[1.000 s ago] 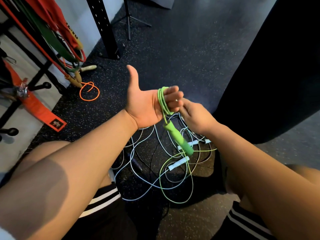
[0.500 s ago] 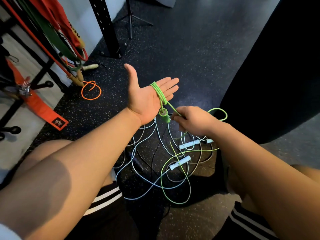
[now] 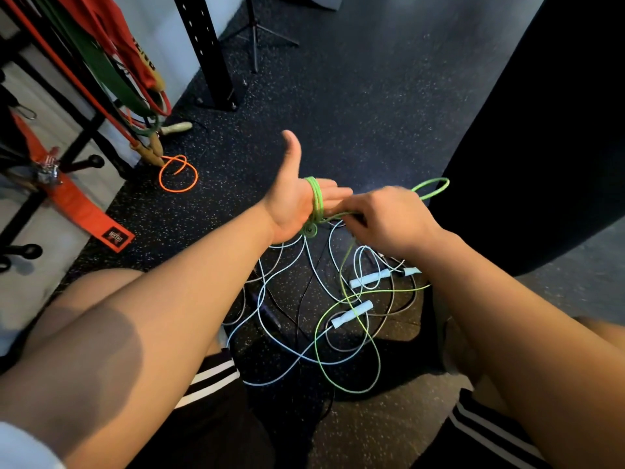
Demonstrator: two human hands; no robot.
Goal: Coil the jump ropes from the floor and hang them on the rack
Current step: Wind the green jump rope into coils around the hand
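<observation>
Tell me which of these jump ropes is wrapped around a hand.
The bright green rope, looped around the left hand; the pale blue rope and orange rope lie on the floor.

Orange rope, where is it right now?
Head view, left side: the orange rope lies looped on the dark floor just below the hanging bands, well left of the left hand.

The floor ahead is free up to the post and the tripod. On the right a big black bag stands near and closes that side. On the left the rack with hanging bands blocks the way. A green rope, running from left hand to right hand, bars the gap between them; below, a tangle of ropes covers the floor.
</observation>
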